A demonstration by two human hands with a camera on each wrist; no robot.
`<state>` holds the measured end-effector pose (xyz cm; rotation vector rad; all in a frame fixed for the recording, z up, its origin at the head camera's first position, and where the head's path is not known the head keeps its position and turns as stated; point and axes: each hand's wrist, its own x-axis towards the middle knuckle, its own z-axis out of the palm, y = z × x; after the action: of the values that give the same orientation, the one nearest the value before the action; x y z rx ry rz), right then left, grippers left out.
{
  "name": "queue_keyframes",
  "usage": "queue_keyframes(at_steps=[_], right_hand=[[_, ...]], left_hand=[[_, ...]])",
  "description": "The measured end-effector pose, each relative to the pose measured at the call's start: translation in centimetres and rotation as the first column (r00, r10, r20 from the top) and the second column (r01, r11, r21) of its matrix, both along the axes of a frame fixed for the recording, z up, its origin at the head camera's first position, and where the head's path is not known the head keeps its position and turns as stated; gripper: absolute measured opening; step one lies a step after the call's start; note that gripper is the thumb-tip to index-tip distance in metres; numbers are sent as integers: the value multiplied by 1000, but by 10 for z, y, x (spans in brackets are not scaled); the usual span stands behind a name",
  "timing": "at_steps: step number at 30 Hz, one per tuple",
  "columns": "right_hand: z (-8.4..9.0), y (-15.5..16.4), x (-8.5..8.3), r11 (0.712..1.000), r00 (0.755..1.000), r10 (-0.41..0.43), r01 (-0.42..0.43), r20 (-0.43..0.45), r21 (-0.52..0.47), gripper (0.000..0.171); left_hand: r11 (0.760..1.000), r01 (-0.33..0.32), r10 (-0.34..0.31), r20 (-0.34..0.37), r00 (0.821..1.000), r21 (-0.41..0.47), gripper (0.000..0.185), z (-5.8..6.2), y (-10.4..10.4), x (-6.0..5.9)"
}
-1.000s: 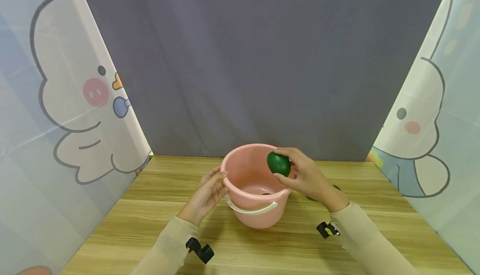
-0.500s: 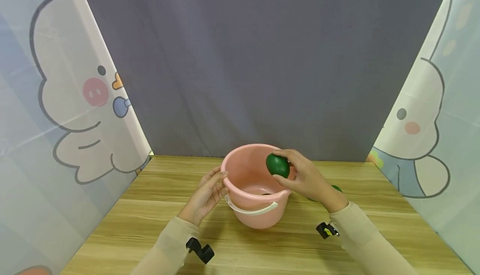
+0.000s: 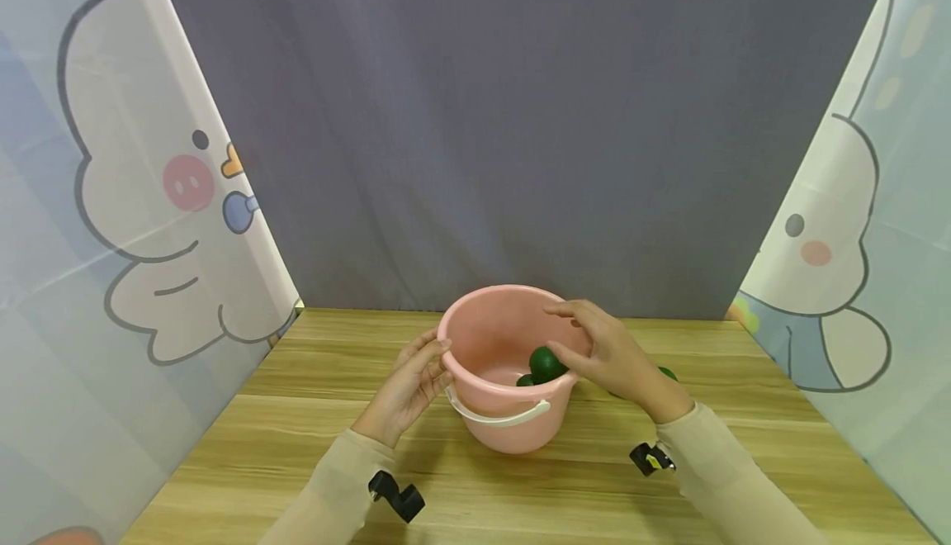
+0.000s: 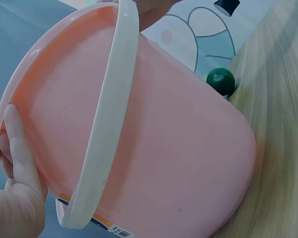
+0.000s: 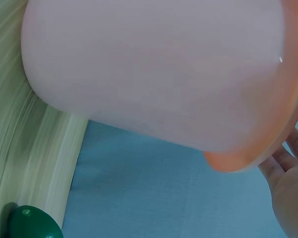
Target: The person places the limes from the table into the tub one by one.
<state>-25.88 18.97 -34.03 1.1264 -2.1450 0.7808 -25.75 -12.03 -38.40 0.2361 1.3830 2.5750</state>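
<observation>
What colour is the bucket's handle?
White, on the pink plastic bucket; its handle shows best in the left wrist view.

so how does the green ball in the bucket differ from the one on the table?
The green ball in the bucket sits inside the pink bucket, just below the right hand, beside another dark green thing. The green ball on the table rests on the wooden table outside the bucket, behind the right wrist, half hidden in the head view. Neither is held. Both are dark green and round.
</observation>
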Motion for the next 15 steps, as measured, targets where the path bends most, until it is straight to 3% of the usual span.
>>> queue_keyframes(at_steps=[15], right_hand=[[0,7,2,1000,1000,-18,18,-23,-23,43]], left_hand=[[1000,10,-10,4,1000,-16,48,1,-1,1]])
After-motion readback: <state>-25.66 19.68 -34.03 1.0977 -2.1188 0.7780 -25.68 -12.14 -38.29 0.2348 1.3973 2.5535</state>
